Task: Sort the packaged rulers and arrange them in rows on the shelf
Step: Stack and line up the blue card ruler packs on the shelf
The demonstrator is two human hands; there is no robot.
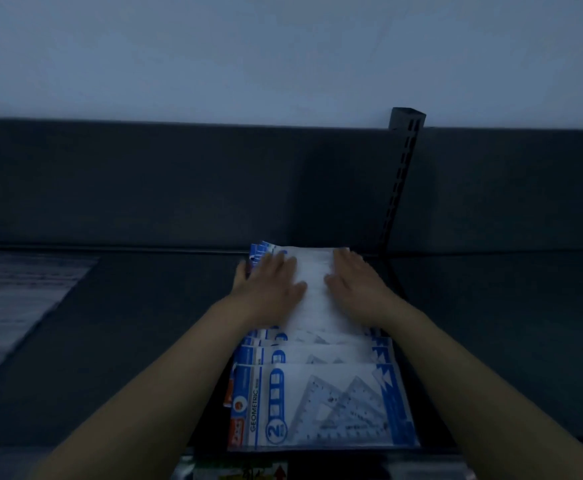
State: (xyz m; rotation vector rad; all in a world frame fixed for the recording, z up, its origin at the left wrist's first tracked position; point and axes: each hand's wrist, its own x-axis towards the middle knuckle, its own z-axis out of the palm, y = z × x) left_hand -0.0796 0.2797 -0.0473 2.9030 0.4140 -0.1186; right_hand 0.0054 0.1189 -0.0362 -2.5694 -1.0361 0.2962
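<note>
Clear plastic with blue print is seen nearest, at the lower middle of the frame: the front ruler pack (324,407), marked GEOMETRIC, lies flat at the front lip of the shelf (127,341). Behind it, more packs are overlapped like tiles in one row running toward the back. The rearmost pack (312,282) is pressed down by both hands. The left hand (269,285) is laid on its left part and the right hand (359,285) on its right part. Each grip is spread, fingers straight, and nothing is pinched.

Slipping is judged the main risk. The sleeves look slick, so an uneven push could skew the row. The blue-edged packs at the rear left are already fanned out and could be splayed further. Too hard a shove backward could buckle the pack against the back panel (144,181).

At the bottom edge some bright packaging (241,472) is cut off and cannot be identified. An orange-edged pack (228,393) peeks out at the row's left side. A pale sheet (16,299) lies well apart at the left of the frame. A slotted post (402,178) stands just right of the row's far end, which leaves little room on that side. Above the panel a pale wall (283,46) fills the upper frame.
</note>
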